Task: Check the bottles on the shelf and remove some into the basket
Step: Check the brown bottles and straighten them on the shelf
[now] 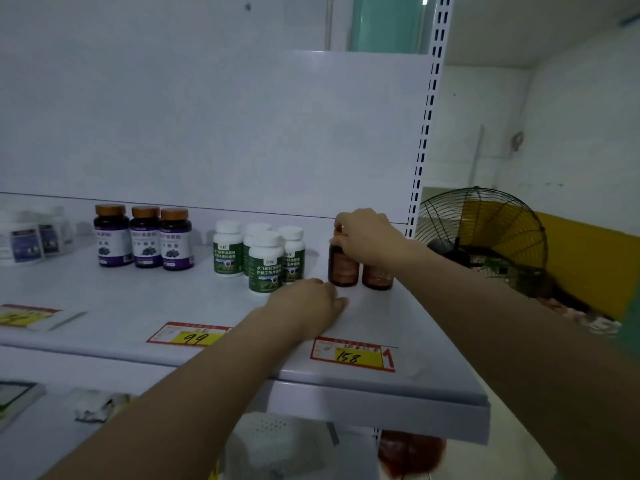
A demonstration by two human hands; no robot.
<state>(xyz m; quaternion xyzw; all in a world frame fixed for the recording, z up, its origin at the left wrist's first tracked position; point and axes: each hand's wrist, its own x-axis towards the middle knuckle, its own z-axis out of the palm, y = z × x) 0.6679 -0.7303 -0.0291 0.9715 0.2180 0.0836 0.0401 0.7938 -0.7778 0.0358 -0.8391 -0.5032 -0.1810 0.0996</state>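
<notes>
Right hand (367, 237) pinches the cap of the dark-brown plastic bottle (343, 268) at the white metal shelf's (138, 306) right end, left hand (311, 303) resting loose nearby; lift vertically, clearing the neighbouring brown bottle (377, 277).

White shelf (104, 299), three purple-labelled bottles (145, 239) set towards the left, four green-labelled bottles (265, 263) grouped midway, two brown bottles (377, 278) stood side by side at right, yellow price tags (351, 355) laid along the front.

Right hand (367, 237) gripping the top of a brown bottle (343, 270), second brown bottle (377, 278) touching beside it, left hand (311, 303) resting on the white shelf (138, 306), green-labelled white bottles (265, 265) just left, fan (485, 230) behind.
</notes>
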